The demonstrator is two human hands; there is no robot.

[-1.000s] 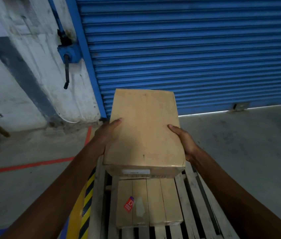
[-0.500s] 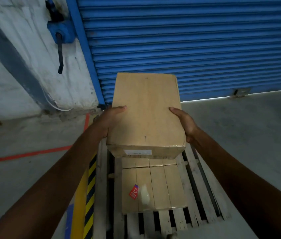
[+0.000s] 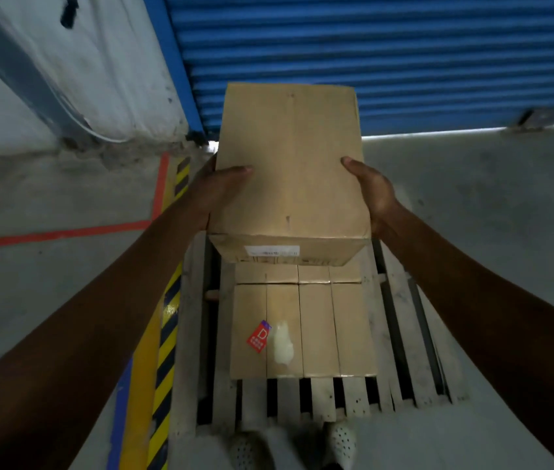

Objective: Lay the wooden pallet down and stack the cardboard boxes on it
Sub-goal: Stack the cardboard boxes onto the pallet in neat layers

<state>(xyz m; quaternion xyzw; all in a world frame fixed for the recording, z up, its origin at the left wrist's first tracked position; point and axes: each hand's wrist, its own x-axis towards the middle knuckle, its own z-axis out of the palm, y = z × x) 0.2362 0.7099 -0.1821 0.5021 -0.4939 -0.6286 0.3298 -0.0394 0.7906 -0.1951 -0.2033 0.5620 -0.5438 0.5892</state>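
1. Head view looks down on a grey concrete floor [image 3: 489,205] in front of a blue roller shutter [image 3: 404,56], with a scuffed white wall [image 3: 82,62] to the left.
2. A wooden pallet [image 3: 394,334] lies flat on the floor, just beside a yellow-and-black hazard stripe [image 3: 167,334]. A red tape line [image 3: 58,234] runs off to the left.
3. The lower boxes [image 3: 316,330] lie flat on the pallet, left of its centre, and the near one bears a red sticker [image 3: 258,337].
4. Both arms reach forward. The left hand [image 3: 221,188] grasps the left side of the carried box [image 3: 289,164], thumb on top, and the right hand [image 3: 374,191] grasps the right side the same way.
5. The carried box hangs in the air above the pallet's far half, and its near edge hides the back of the lower boxes.
6. Bare slats show along the pallet's near edge and right side. 2 white shoes [image 3: 340,439] stand at the near edge, and open floor spreads to the right.
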